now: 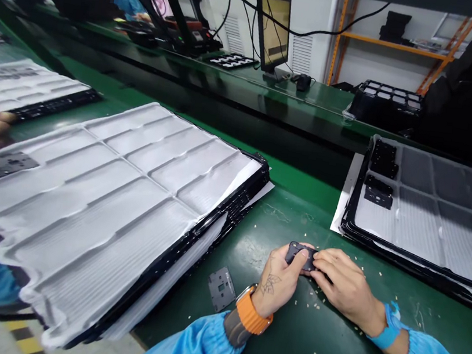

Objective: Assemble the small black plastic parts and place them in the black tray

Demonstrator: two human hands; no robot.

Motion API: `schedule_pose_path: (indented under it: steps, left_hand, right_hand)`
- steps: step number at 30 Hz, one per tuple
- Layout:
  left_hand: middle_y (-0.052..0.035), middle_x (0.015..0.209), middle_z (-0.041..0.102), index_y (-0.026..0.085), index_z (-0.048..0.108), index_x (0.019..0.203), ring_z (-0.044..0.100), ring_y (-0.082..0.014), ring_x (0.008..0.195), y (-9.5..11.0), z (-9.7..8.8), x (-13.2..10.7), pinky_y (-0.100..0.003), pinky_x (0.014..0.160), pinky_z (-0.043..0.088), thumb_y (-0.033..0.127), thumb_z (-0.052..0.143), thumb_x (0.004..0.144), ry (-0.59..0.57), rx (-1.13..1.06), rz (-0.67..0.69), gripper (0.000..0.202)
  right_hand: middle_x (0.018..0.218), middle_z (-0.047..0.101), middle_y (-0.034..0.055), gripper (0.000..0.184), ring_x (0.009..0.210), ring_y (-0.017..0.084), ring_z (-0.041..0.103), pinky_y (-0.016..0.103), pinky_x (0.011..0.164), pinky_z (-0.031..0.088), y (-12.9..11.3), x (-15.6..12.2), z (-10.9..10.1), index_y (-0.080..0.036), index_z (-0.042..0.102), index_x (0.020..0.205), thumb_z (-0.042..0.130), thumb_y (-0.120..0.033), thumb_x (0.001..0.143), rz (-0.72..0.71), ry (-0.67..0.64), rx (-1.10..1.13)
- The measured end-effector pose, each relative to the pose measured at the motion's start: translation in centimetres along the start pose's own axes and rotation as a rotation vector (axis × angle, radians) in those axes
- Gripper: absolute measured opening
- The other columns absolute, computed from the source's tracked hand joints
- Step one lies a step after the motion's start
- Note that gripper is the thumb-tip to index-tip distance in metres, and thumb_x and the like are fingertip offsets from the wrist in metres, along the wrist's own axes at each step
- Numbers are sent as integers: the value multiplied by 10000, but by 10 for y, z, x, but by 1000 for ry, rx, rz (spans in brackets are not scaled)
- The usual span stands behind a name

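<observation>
Left hand (276,279), right hand (346,281), holding black part (299,255)

We can read no text, label, brand or number here. The monitor (273,31) on the far desk (317,97) has something on its screen, but it is too small and angled for us to make out. The small grey metal plate (222,289) on the near desk (317,352) carries marks that we cannot read either.
</observation>
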State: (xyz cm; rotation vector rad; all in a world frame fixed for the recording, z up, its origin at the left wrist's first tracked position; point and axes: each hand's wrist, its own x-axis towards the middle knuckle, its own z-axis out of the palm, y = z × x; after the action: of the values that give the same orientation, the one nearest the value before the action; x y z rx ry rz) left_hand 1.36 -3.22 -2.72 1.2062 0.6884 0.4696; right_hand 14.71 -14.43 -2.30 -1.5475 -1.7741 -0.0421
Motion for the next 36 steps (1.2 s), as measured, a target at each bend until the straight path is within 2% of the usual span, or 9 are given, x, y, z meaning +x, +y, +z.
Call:
schedule_pose_path:
  steps: [6, 13, 18, 20, 23, 26, 30, 33, 36]
  left_hand:
    - [-118, 995, 704, 102, 697, 1073, 679, -212, 853, -10, -2, 3, -311, 720, 613, 441, 673, 855, 9, -5, -7, 404]
    - [-102, 928, 684, 90, 690, 1026, 659, -182, 799, -12, 2, 5, -298, 707, 605, 440, 704, 830, 12, -101, -46, 401]
    - [-105, 941, 670, 86, 664, 1044, 655, -177, 776, -10, 0, 4, -305, 681, 615, 458, 678, 853, -4, -49, -38, 418]
    - [-105, 971, 661, 99, 641, 1074, 661, -175, 770, -7, 0, 2, -319, 677, 624, 470, 644, 880, -21, -9, -6, 419]
    - [-106, 1053, 640, 127, 599, 1146, 677, -191, 834, -4, 0, 1, -362, 740, 635, 465, 611, 904, -66, 15, 38, 416]
    - [-113, 1146, 614, 149, 563, 1203, 671, -223, 968, -5, 2, 0, -397, 843, 619, 431, 604, 912, -119, -15, 43, 407]
    - [-120, 1200, 608, 156, 550, 1228, 647, -232, 1035, -7, 4, -3, -394, 886, 595, 377, 552, 941, -138, 67, 34, 362]
    - [-96, 1160, 644, 157, 579, 1197, 629, -211, 1059, -6, 5, -5, -383, 991, 520, 278, 517, 947, -143, 252, 120, 285]
    - [-82, 1131, 669, 147, 580, 1209, 630, -192, 1059, -5, 6, -7, -356, 1027, 475, 173, 469, 932, -153, 334, 183, 299]
  right_hand:
    - [1019, 675, 91, 156, 972, 234, 630, 418, 872, 582, 2, -2, 1, -170, 636, 1104, 561, -142, 970, -15, -19, -31]
    - [989, 672, 79, 119, 959, 231, 624, 408, 877, 564, 6, -5, 4, -177, 643, 1061, 570, -153, 970, -2, -57, -13]
    - [952, 668, 64, 85, 890, 207, 608, 385, 822, 539, 4, -2, 1, -181, 630, 992, 563, -135, 965, -28, -19, 56]
    - [893, 653, 49, 70, 840, 195, 600, 366, 782, 523, 4, -2, 1, -190, 608, 928, 581, -128, 948, 22, 70, 113]
    - [813, 584, 32, 79, 754, 173, 565, 329, 685, 481, 3, -4, 2, -193, 558, 897, 560, -131, 945, 230, 212, 151]
    - [845, 539, 39, 92, 766, 167, 546, 320, 681, 465, 1, -6, 3, -188, 543, 945, 488, -117, 963, 325, 228, 151]
    - [1025, 556, 96, 184, 964, 204, 568, 360, 821, 505, -7, -6, 5, -178, 563, 1046, 454, -65, 951, 199, 195, 146]
    - [1162, 582, 124, 336, 1100, 252, 556, 441, 933, 504, -10, -6, 6, -174, 533, 1221, 471, -45, 917, 53, 92, 165]
    - [1248, 577, 142, 451, 1207, 295, 518, 514, 999, 485, -10, -7, 9, -163, 485, 1331, 482, -55, 893, -9, 7, 141]
